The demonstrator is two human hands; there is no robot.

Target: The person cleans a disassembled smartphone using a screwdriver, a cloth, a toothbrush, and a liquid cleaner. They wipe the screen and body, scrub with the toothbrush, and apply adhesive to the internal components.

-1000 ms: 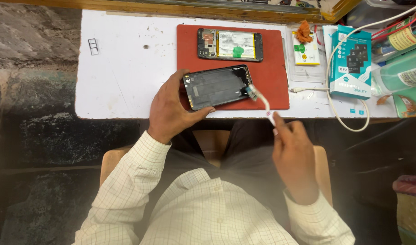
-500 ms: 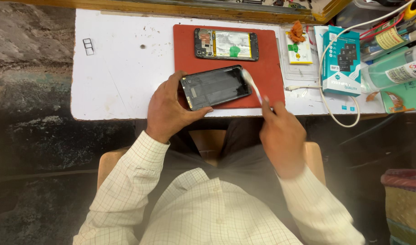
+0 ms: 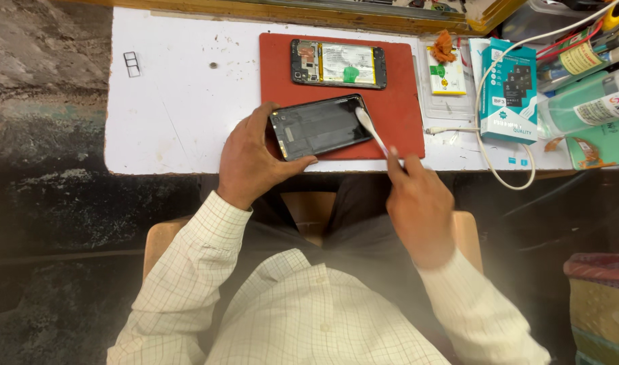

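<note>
My left hand [image 3: 252,162] grips the dark phone back [image 3: 321,126] over the red mat [image 3: 397,108], right hand [image 3: 417,203] pinching the white spudger [image 3: 370,128], so I'd go light along the edge.

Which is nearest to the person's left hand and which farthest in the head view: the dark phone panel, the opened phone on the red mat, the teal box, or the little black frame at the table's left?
From the left hand:
1. Dark phone panel, held in it.
2. Opened phone, farther up the red mat.
3. Little black frame, upper left, much the same distance as the opened phone, so no firm ranking.
4. Teal box, far right.
</note>
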